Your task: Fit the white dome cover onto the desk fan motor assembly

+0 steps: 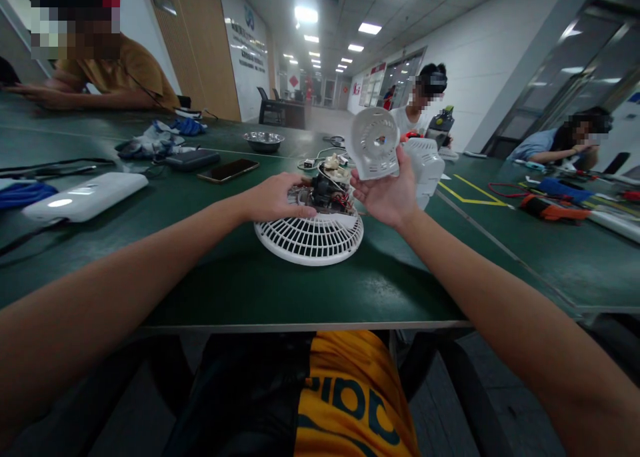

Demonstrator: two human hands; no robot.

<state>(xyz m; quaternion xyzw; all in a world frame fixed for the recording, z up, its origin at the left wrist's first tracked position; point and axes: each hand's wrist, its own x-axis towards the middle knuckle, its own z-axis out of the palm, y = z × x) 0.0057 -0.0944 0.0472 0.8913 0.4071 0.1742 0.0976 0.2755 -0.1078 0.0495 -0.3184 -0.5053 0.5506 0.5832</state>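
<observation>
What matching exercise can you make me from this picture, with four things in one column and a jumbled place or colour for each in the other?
Column one:
1. White cover
2. Fan grille
3. Metal bowl
4. Tabletop

Column two:
A. Dark green
B. Beneath the motor parts
C. Shiny silver
D. Raised in the right hand

Right pairs: 1-D, 2-B, 3-C, 4-A.

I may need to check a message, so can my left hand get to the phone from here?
Probably yes: the phone lies just beyond the left hand, with nothing visible between them, though the hand is at the exposed motor parts now.
</observation>
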